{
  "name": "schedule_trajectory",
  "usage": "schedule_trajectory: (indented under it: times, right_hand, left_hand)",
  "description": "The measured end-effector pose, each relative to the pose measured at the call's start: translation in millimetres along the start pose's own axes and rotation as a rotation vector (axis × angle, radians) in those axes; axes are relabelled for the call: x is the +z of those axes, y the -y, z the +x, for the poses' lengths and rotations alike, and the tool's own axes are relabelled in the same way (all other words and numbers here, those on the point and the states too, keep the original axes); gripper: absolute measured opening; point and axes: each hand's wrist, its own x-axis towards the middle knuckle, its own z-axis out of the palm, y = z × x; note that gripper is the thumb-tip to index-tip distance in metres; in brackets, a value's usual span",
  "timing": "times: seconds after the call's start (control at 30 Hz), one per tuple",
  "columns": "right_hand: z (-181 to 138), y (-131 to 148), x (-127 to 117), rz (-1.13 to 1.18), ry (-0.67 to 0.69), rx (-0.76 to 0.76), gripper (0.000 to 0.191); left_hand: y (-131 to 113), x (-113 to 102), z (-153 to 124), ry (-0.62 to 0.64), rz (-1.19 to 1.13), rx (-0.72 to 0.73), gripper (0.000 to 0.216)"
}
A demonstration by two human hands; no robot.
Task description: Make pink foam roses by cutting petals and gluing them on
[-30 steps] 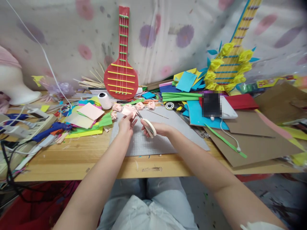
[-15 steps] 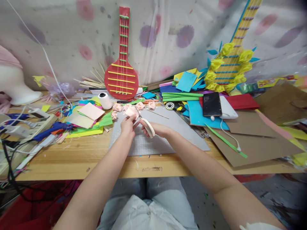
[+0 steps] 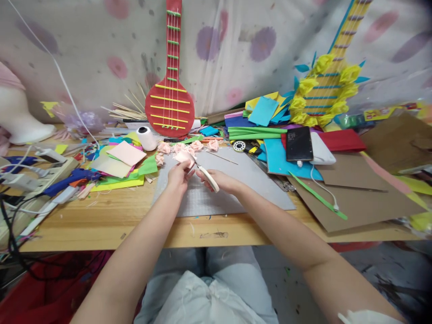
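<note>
Between the fingers of my left hand (image 3: 178, 174) is a small piece of pale pink paper (image 3: 183, 156). My right hand (image 3: 218, 179) is closed on white-handled scissors (image 3: 208, 177), whose blades point up and left against the paper's right side. Part of the blades and the lower part of the paper are hidden by the fingers. Both hands are over a grey cutting mat (image 3: 232, 200). Just beyond them, several pale pink paper roses (image 3: 196, 145) lie along the mat's far edge, and a thin stick (image 3: 222, 157) rests to their right.
A red paper lute (image 3: 169, 108) leans at the back, a yellow flowered one (image 3: 322, 92) back right. Coloured sheets (image 3: 126, 154) and a blue glue gun (image 3: 70, 180) lie left. To the right are a phone (image 3: 299, 144) and brown cardboard (image 3: 357, 202).
The scissor blades have swung lower, and the pink paper has tilted a little in my left hand. My view has shifted slightly. Both hands keep their holds.
</note>
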Motion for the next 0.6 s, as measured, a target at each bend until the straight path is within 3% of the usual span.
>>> schedule_trajectory:
  times: [0.6]
  right_hand:
    - [-10,-9,-10,-0.012,0.083,-0.006,0.051]
  left_hand:
    - [-8,-15,-3,0.104,0.122,-0.073,0.007]
